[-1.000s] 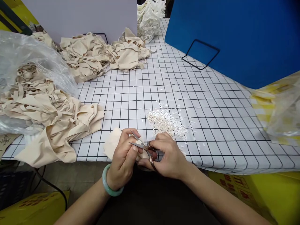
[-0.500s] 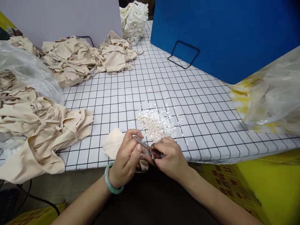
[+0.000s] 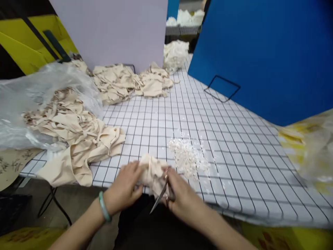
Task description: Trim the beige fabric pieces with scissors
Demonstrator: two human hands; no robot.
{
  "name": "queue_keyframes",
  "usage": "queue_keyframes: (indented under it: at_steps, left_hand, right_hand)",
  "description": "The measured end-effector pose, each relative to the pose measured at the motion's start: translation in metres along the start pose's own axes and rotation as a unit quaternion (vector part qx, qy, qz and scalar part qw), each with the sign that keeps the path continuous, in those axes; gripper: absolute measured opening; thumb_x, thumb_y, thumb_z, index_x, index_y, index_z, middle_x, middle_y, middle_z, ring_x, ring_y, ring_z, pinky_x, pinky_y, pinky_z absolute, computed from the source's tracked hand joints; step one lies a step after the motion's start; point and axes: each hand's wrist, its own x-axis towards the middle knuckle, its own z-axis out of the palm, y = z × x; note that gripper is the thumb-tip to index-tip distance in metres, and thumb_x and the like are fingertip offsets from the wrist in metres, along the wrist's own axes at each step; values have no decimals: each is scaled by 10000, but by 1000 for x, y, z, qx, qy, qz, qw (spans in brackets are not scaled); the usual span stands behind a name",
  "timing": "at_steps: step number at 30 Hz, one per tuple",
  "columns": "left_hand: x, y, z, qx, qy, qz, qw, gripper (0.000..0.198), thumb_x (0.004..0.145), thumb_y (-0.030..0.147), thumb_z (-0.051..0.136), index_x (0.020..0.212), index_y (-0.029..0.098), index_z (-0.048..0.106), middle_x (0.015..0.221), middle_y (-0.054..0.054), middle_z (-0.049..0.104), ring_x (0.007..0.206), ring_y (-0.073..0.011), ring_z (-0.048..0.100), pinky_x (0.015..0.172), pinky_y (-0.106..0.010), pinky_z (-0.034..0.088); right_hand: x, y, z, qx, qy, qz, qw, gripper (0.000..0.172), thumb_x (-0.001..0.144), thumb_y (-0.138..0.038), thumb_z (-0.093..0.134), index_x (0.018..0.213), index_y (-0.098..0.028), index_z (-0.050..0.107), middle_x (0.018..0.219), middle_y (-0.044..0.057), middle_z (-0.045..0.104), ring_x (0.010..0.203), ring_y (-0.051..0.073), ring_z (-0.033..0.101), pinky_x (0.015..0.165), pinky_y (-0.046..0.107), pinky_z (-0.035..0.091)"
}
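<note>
My right hand (image 3: 180, 192) is closed round a pair of scissors (image 3: 159, 200), its blades pointing down and toward me past the table's front edge. A crumpled piece of beige fabric (image 3: 152, 172) lies between my two hands, at the edge of the table. My left hand (image 3: 127, 184) grips the fabric's left side, with a green bangle on that wrist. The fingers of my right hand touch the fabric's other side. Just beyond my right hand is a scatter of small white and beige snippets (image 3: 188, 156). Motion blurs both hands a little.
Heaped beige fabric (image 3: 78, 135) spills from a clear plastic bag (image 3: 33, 100) at left. Further piles (image 3: 114, 81) lie behind it. A lilac panel (image 3: 117, 31) and a blue panel (image 3: 260, 52) stand on the checked tablecloth (image 3: 145, 125). A plastic-covered bundle (image 3: 317, 152) lies at right.
My view has shifted, so the table sits lower and further right. My left hand has moved away from the scissor blades to the fabric. The scissors now point down toward me.
</note>
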Motion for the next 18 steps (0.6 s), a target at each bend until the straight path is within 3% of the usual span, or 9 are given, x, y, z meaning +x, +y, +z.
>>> queue_keyframes:
  at_steps: [1, 3, 5, 8, 10, 12, 13, 15, 18]
  left_hand:
    - [-3, 2, 4, -46, -19, 4, 999, 430, 815, 125, 563, 1231, 232, 581, 1199, -119, 617, 1101, -295, 577, 962, -453, 487]
    - [0, 7, 5, -135, -42, 2, 990, 247, 831, 112, 543, 1027, 232, 635, 1030, -69, 660, 919, -224, 617, 829, -331, 524]
    - [21, 10, -9, -185, -13, -11, 983, 132, 822, 117, 566, 885, 220, 619, 918, -36, 664, 827, -193, 614, 755, -286, 512]
    - [80, 15, -68, -220, 91, -19, 971, 37, 847, 167, 575, 852, 196, 598, 900, -38, 668, 863, -205, 619, 785, -318, 505]
    - [128, 19, -114, -240, 184, -10, 953, 181, 919, 245, 531, 1071, 184, 608, 1036, -86, 670, 936, -227, 625, 835, -376, 513]
    - [169, 19, -142, -234, 283, 1, 930, 453, 928, 246, 545, 1366, 169, 457, 1281, -165, 594, 1129, -272, 594, 932, -441, 500]
    - [182, 17, -143, -212, 324, 6, 922, 517, 926, 224, 540, 1420, 158, 403, 1388, -197, 521, 1235, -293, 541, 985, -471, 480]
    - [185, 8, -122, -187, 322, 21, 928, 523, 924, 196, 527, 1433, 186, 404, 1485, -177, 451, 1345, -293, 464, 1077, -502, 428]
    - [143, -5, -55, -158, 232, 49, 959, 303, 860, 169, 598, 1158, 212, 626, 1281, -100, 642, 1227, -269, 577, 1073, -474, 468]
  right_hand:
    - [4, -4, 14, 8, -8, -9, 1000, 430, 680, -30, 637, 1041, -244, 541, 984, 59, 660, 833, 231, 659, 691, 350, 553]
    - [20, -6, 31, 43, -27, -37, 998, 364, 613, 19, 588, 862, -239, 526, 861, 4, 654, 725, 181, 642, 618, 277, 516]
    - [54, -10, 26, 69, -22, -58, 996, 303, 617, -4, 581, 799, -235, 509, 776, -23, 642, 647, 150, 613, 540, 231, 463]
    - [132, -36, -22, 86, 56, -58, 993, 186, 713, -70, 547, 815, -224, 561, 721, -19, 644, 617, 146, 606, 513, 225, 447]
    - [192, -60, -68, 83, 146, -54, 984, 115, 728, -122, 581, 804, -207, 571, 686, -4, 649, 579, 161, 606, 499, 249, 456]
    - [246, -73, -108, 75, 238, -56, 967, 160, 769, -206, 610, 910, -211, 536, 877, 53, 677, 748, 201, 641, 587, 290, 487]
    - [266, -73, -120, 69, 277, -53, 957, 220, 776, -240, 622, 961, -215, 504, 1001, 89, 661, 871, 227, 635, 651, 315, 493]
    - [289, -60, -123, 58, 318, -51, 945, 298, 782, -276, 626, 1023, -225, 458, 1161, 126, 601, 1014, 251, 590, 759, 359, 484]
    - [280, -28, -76, 57, 241, -59, 967, 257, 768, -301, 645, 956, -235, 482, 1039, 76, 630, 875, 222, 599, 766, 369, 480]
